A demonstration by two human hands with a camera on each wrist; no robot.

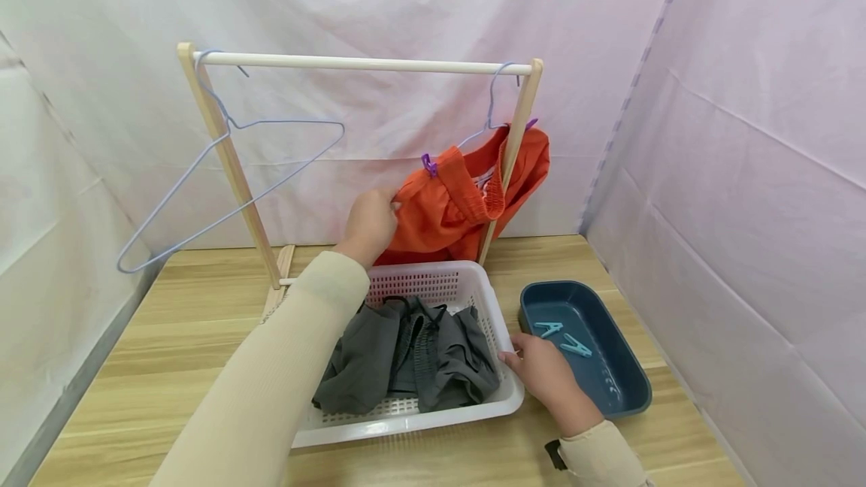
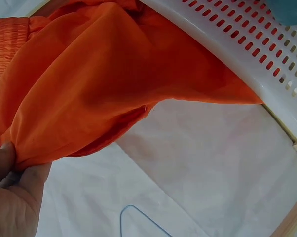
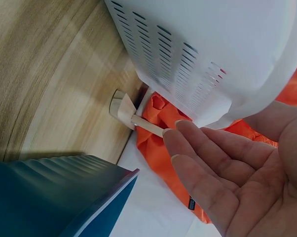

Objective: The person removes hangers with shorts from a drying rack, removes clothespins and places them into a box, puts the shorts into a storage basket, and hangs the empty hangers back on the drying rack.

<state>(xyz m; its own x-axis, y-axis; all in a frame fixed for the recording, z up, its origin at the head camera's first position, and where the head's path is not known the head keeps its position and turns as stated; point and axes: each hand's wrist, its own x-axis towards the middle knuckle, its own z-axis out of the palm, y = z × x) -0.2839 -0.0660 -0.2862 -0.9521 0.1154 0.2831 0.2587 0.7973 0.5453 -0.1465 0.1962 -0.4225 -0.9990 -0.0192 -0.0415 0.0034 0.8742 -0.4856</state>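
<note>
My left hand (image 1: 370,225) pinches the left edge of a pair of orange shorts (image 1: 440,205). In the left wrist view, thumb and fingers (image 2: 36,180) hold a fold of the orange cloth. The shorts hang from a blue wire hanger (image 1: 490,107) with purple clips (image 1: 429,165) at the waistband. At the right rim of a white basket (image 1: 501,322) is my right hand (image 1: 546,376), its thumb at the edge. The right wrist view shows its fingers (image 3: 207,182) fairly straight and loose beside the basket wall. Dark grey shorts (image 1: 413,355) lie in the basket.
A wooden rack with a white rod (image 1: 365,63) stands at the back. An empty blue hanger (image 1: 230,126) hangs at its left end. Right of the basket sits a dark blue tray (image 1: 609,337) with light blue clips (image 1: 575,346). White cloth walls surround the table (image 1: 155,352).
</note>
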